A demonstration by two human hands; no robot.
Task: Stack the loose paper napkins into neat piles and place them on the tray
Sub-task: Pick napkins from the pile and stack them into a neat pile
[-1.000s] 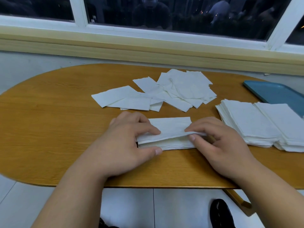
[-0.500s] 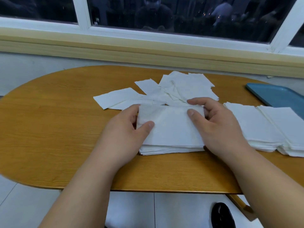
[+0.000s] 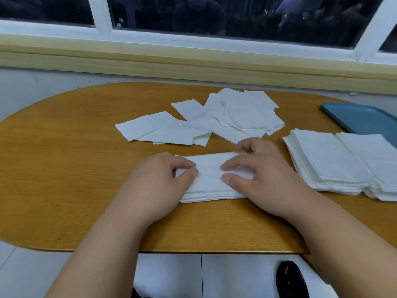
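White floor tiles (image 3: 167, 274) nearest, black shoe (image 3: 290, 280) on them. Wooden table (image 3: 64, 168) next. Left hand (image 3: 156, 183) and right hand (image 3: 264, 179) both curl round small napkin stack (image 3: 209, 181) near front edge, thumbs on top. Two tall napkin piles (image 3: 330, 162) at right, on table. Loose napkins (image 3: 236, 115) scattered behind stack. Blue tray (image 3: 363, 117) just behind tall piles. Dark window (image 3: 214, 16) far back.

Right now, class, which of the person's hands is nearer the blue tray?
Right. The right hand holds the right end of the napkin pile, with the finished stacks between it and the tray; the left hand holds its left end, farther off.
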